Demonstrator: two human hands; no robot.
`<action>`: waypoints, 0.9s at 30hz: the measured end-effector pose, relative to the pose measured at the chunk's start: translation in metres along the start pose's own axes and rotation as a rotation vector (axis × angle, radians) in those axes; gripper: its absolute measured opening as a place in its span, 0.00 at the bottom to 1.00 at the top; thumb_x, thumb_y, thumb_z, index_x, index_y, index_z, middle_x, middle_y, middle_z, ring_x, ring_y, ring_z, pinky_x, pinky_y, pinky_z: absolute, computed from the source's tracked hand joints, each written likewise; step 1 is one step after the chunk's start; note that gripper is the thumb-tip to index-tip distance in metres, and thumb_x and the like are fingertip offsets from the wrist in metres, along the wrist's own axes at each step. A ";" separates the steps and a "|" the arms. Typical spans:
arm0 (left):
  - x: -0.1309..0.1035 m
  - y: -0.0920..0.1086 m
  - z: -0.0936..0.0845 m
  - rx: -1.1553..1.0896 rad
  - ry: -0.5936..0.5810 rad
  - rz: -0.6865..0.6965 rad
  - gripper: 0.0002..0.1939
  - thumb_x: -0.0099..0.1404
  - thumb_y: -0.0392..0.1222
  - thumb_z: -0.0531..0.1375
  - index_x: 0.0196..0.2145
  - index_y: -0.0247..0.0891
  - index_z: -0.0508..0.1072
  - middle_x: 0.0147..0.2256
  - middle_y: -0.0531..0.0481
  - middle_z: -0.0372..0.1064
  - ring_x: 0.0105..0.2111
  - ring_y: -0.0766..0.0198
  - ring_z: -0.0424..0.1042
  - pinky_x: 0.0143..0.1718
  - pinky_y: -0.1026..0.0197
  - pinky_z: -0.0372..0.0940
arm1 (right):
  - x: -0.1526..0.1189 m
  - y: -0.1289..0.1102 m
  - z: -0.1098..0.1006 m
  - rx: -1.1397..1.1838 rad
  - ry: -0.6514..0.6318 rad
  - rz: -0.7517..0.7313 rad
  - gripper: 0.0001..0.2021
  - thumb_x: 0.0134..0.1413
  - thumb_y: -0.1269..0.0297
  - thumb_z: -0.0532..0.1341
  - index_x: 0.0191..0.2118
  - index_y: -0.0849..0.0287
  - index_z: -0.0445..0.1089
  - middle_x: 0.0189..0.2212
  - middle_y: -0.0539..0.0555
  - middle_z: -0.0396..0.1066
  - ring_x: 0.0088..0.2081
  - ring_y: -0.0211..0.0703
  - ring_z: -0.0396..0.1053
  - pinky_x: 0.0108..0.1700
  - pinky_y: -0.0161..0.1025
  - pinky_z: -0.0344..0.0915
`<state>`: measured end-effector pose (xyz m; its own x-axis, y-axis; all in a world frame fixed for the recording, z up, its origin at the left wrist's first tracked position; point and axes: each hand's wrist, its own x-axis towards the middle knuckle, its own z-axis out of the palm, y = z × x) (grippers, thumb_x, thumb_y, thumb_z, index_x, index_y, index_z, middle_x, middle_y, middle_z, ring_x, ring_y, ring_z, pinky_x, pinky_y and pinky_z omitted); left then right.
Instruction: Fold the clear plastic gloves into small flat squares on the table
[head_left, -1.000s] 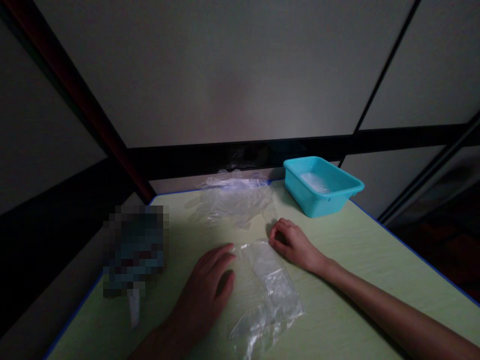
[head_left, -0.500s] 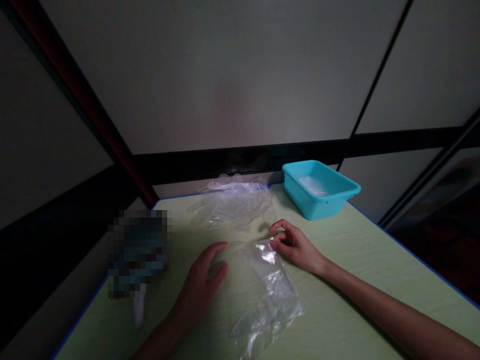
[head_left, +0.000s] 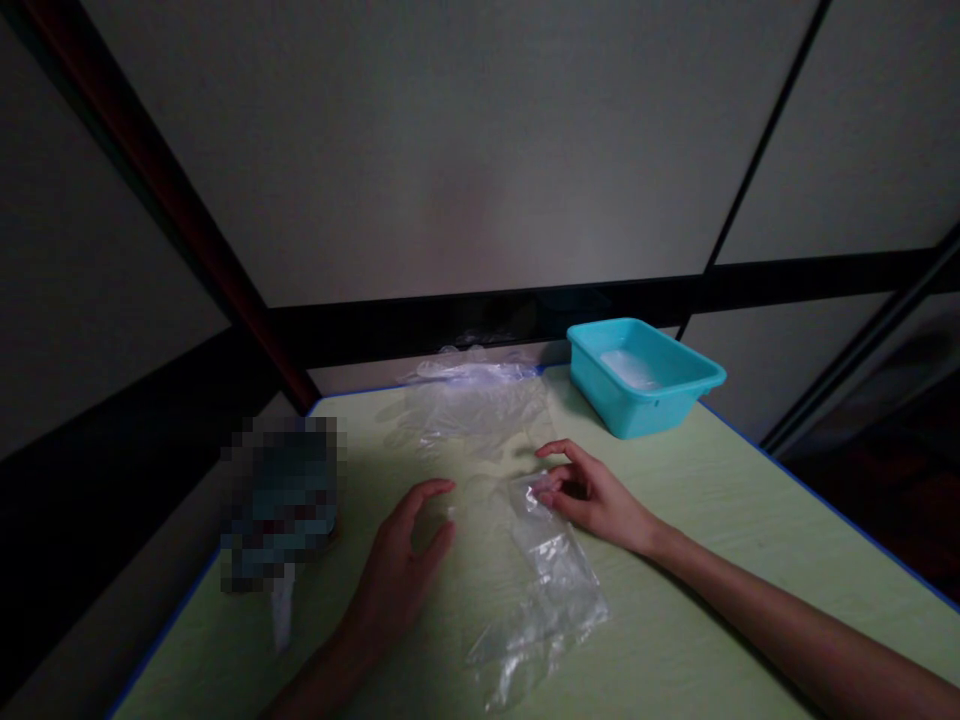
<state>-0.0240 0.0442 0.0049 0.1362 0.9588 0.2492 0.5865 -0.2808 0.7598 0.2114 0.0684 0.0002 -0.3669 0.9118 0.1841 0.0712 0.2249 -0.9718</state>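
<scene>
A thin, clear disposable plastic glove (head_left: 559, 570) lies on the table in front of me, creased and shiny, its lower part spread toward me. My right hand (head_left: 592, 495) is at its upper edge, thumb and a bent finger pinching the film while the index finger stretches out above. To the left of the glove is my left hand (head_left: 412, 560), open, thumb and fingers apart in a C shape. The glove's left side is so transparent that its exact edge near my left fingers is hard to see.
More clear plastic gloves (head_left: 472, 400) lie in a flat pile at the table's far edge. A turquoise plastic basin (head_left: 637, 405) with something whitish inside stands at the back right. A pixelated object (head_left: 285, 505) sits at the left, with a white strip (head_left: 281, 605) below it.
The right thumb and finger have shifted slightly down along the glove's upper edge. The left hand stays almost in place, and the view has moved only a little.
</scene>
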 end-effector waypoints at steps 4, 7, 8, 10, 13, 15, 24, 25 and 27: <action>0.001 0.012 0.003 -0.002 -0.018 0.077 0.22 0.57 0.38 0.54 0.50 0.39 0.61 0.50 0.45 0.64 0.51 0.53 0.62 0.51 0.50 0.56 | -0.007 -0.010 0.007 -0.052 -0.045 0.004 0.20 0.50 0.68 0.58 0.48 0.57 0.52 0.30 0.50 0.68 0.27 0.34 0.64 0.27 0.31 0.58; 0.007 0.028 0.009 0.008 -0.086 0.202 0.23 0.57 0.36 0.54 0.51 0.40 0.60 0.51 0.45 0.63 0.52 0.54 0.61 0.51 0.51 0.56 | -0.012 -0.018 0.012 -0.104 -0.094 -0.025 0.17 0.52 0.70 0.56 0.47 0.57 0.52 0.28 0.48 0.67 0.27 0.35 0.64 0.28 0.31 0.59; 0.010 0.034 0.012 0.014 -0.113 0.250 0.20 0.58 0.36 0.54 0.49 0.40 0.62 0.48 0.45 0.65 0.50 0.54 0.63 0.51 0.51 0.56 | -0.014 -0.019 0.013 -0.115 -0.107 -0.043 0.16 0.53 0.70 0.55 0.47 0.56 0.52 0.28 0.48 0.67 0.28 0.35 0.65 0.29 0.31 0.60; 0.017 0.044 0.017 0.016 -0.177 0.339 0.15 0.57 0.35 0.55 0.44 0.39 0.66 0.43 0.46 0.69 0.45 0.55 0.66 0.49 0.51 0.57 | -0.015 -0.020 0.014 -0.119 -0.115 -0.075 0.14 0.54 0.70 0.55 0.46 0.56 0.53 0.29 0.49 0.68 0.30 0.36 0.66 0.31 0.32 0.61; 0.027 0.054 0.025 0.021 -0.210 0.382 0.07 0.55 0.34 0.57 0.34 0.40 0.70 0.36 0.49 0.71 0.39 0.57 0.68 0.46 0.54 0.59 | -0.014 -0.018 0.013 -0.112 -0.095 -0.086 0.12 0.55 0.69 0.55 0.44 0.56 0.53 0.29 0.48 0.68 0.30 0.36 0.66 0.32 0.33 0.62; 0.033 0.057 0.029 0.015 -0.231 0.381 0.04 0.56 0.34 0.56 0.28 0.39 0.71 0.31 0.50 0.71 0.35 0.58 0.69 0.41 0.57 0.61 | -0.014 -0.016 0.010 -0.115 -0.082 -0.075 0.12 0.54 0.69 0.55 0.44 0.56 0.53 0.29 0.48 0.67 0.30 0.35 0.66 0.32 0.32 0.62; 0.066 0.049 0.024 -0.089 -0.124 0.185 0.07 0.56 0.39 0.54 0.23 0.37 0.69 0.24 0.52 0.69 0.27 0.62 0.70 0.31 0.62 0.63 | -0.012 -0.016 -0.014 -0.243 -0.094 -0.021 0.04 0.46 0.71 0.60 0.30 0.60 0.63 0.21 0.45 0.60 0.22 0.32 0.56 0.22 0.28 0.52; 0.070 0.046 0.022 -0.102 -0.119 0.163 0.07 0.56 0.39 0.54 0.22 0.37 0.69 0.23 0.53 0.69 0.26 0.62 0.70 0.29 0.63 0.64 | -0.011 -0.017 -0.017 -0.252 -0.087 -0.017 0.02 0.47 0.70 0.59 0.28 0.61 0.63 0.20 0.46 0.60 0.22 0.31 0.56 0.22 0.28 0.51; 0.076 0.043 0.019 -0.125 -0.114 0.124 0.07 0.54 0.41 0.55 0.21 0.38 0.68 0.20 0.54 0.68 0.23 0.63 0.69 0.25 0.64 0.63 | -0.009 -0.017 -0.024 -0.260 -0.070 -0.009 0.03 0.48 0.69 0.58 0.26 0.62 0.64 0.20 0.47 0.61 0.22 0.32 0.56 0.22 0.28 0.52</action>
<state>0.0268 0.1062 0.0445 0.2947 0.9133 0.2812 0.4571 -0.3932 0.7978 0.2354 0.0647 0.0186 -0.4313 0.8855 0.1731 0.3000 0.3217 -0.8981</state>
